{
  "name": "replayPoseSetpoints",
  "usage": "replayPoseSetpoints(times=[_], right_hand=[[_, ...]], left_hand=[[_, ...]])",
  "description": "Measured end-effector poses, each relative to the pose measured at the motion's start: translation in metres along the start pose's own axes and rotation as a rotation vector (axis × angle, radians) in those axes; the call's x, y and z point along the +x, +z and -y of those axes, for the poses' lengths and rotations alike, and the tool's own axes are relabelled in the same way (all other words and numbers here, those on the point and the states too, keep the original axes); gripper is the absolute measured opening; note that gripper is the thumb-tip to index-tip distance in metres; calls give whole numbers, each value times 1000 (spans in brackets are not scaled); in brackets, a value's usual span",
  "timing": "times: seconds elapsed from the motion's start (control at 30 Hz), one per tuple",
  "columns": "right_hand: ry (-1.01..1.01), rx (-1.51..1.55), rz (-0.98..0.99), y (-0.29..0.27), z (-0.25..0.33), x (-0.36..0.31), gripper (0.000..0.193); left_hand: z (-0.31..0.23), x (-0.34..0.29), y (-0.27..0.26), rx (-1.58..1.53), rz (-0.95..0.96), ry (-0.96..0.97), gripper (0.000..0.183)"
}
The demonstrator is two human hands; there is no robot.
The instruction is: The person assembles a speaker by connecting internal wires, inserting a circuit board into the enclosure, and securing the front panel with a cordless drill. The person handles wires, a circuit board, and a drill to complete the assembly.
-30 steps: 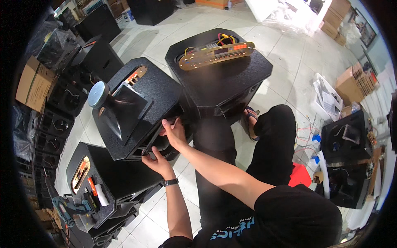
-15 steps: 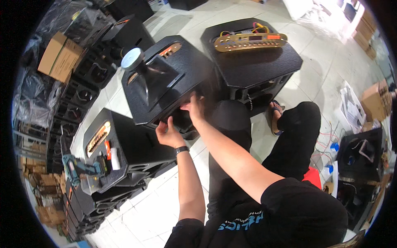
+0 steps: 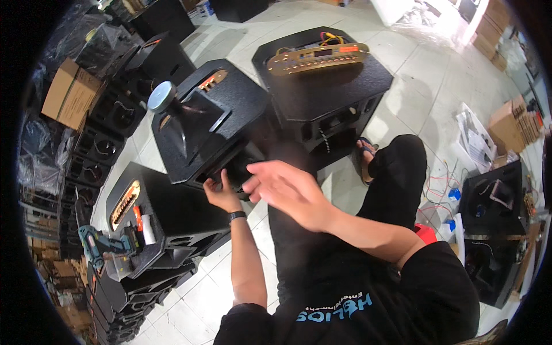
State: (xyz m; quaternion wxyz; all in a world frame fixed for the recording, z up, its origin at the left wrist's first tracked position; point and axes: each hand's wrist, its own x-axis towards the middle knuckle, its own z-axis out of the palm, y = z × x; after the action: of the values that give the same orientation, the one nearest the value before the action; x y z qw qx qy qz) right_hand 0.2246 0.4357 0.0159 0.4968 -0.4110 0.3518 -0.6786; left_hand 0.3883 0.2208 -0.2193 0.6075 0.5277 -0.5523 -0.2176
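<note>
My right hand (image 3: 292, 194) is empty, fingers extended; I cannot tell whether my left hand (image 3: 224, 196) grips the speaker cabinet (image 3: 244, 118); the horn (image 3: 190, 127) atop it looks unfitted.

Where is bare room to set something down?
Free: tiled floor between the gold-panelled cabinet and the white box; that cabinet's top in front of its gold panel. Crowded: the lower-left cabinet, bearing a drill, and the horn-topped cabinet by the left hand.
</note>
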Motion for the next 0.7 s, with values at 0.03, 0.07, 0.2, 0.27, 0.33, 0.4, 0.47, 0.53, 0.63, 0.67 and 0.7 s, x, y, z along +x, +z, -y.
replayPoseSetpoints(times=[0.03, 0.07, 0.2, 0.27, 0.33, 0.4, 0.47, 0.53, 0.63, 0.67, 0.7], right_hand=[[-175, -96, 1, 7, 41, -20, 31], [-417, -292, 33, 12, 71, -37, 28], [-1196, -391, 107, 36, 134, -47, 38], [-1304, -363, 57, 40, 128, -45, 48], [-1313, -389, 43, 26, 130, -41, 43], [-1115, -768, -204, -15, 154, -37, 20], [-1019, -1109, -417, -86, 171, -15, 16], [-834, -1183, -612, -193, 164, 32, 33], [-629, -1621, -613, -320, 151, 65, 53], [-607, -1648, -520, -342, 144, 74, 55], [-577, -1672, -424, -361, 137, 79, 57]], left_hand=[[6, -1, 3, -65, 22, -10, 43], [26, 3, 0, -88, -31, 34, 44], [26, 2, 5, -70, 10, 41, 45], [26, -13, 11, -2, 40, 5, 46], [51, -4, -7, 50, 149, -107, 47], [40, -16, -10, -55, 39, -106, 51], [10, -22, -7, 115, 56, 9, 54], [12, -22, -11, 113, 85, -42, 55], [-12, -31, -17, 109, 170, -142, 56], [-17, -35, -24, 77, 176, -118, 56], [-25, -42, -34, 50, 184, -98, 56]])
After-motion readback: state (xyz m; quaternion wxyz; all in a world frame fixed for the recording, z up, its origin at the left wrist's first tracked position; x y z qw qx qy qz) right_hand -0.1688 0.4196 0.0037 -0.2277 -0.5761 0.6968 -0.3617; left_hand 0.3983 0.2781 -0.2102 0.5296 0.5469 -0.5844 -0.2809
